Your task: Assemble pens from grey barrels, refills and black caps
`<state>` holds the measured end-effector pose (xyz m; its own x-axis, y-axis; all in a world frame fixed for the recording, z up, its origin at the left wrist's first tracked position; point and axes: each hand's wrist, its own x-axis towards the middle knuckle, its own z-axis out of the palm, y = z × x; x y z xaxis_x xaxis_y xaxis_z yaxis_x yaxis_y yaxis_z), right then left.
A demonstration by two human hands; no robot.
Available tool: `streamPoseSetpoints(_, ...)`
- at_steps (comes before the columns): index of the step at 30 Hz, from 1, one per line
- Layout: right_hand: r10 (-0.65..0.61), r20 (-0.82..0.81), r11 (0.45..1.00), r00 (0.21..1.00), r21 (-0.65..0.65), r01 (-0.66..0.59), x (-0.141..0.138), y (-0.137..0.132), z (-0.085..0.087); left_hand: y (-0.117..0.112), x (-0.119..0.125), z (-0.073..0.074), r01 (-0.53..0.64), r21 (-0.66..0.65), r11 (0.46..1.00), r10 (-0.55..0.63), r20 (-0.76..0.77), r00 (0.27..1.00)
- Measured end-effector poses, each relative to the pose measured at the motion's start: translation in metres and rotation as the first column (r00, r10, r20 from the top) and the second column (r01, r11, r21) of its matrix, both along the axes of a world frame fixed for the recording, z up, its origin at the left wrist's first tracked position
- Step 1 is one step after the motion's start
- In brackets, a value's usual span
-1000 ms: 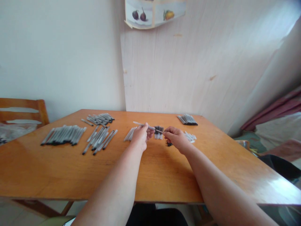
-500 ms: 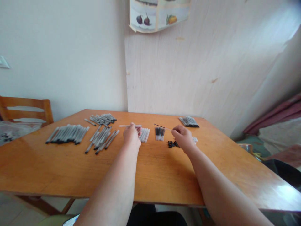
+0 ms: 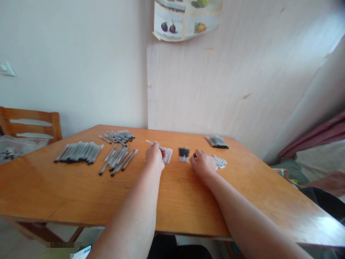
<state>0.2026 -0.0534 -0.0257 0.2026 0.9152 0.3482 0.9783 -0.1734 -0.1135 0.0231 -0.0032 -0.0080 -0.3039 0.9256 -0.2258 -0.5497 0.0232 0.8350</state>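
1. Bag (image 3: pixel 18 145): lies at far left, clear, with dark bits inside, in front of the chair (image 3: pixel 32 123).
2. Pen row (image 3: pixel 78 153): lies on the left part of the desk (image 3: pixel 175 201), side by side, dark ends toward the near edge.
3. Loose pens (image 3: pixel 117 159): lie between pen row and left hand (image 3: pixel 155 158), askew, dark ends mostly toward the near edge.
4. Back pens (image 3: pixel 120 136): lie farther back, heaped, dark ends mostly rightward.
5. Left hand: grasps a tube (image 3: pixel 148 141), grip closed around it, above the desk. Holds it slanted, one pale end out to the upper left.
6. Tubes (image 3: pixel 168 156): lie just right of the left hand, partly hidden by it.
7. Refills (image 3: pixel 184 154): lie in a row between tubes and right hand (image 3: pixel 202 162), dark at the far end, pale at the near.
8. Right hand: rests low with fingers curled. Cannot tell whether the grip contains anything.
9. Right pens (image 3: pixel 217 141): lie at the back, dark ends nearer.
10. White bits (image 3: pixel 221 162): lie scattered just right of the right hand.
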Motion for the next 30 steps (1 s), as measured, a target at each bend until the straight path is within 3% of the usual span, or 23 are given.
streamPoseSetpoints(17, 0.142, 0.081, 0.989, 0.987, -0.057, -0.138, -0.0069, 0.0001, -0.0025, -0.0029, 0.004, 0.0004, 0.034, -0.003, 0.999, -0.034, -0.058, 0.998)
streamPoseSetpoints(30, 0.171, 0.056, 0.984, 0.984, -0.055, -0.168, -0.0052, 0.0007, -0.0035, -0.0017, 0.0047, -0.0037, 0.044, 0.078, 0.996, -0.023, -0.252, 0.967)
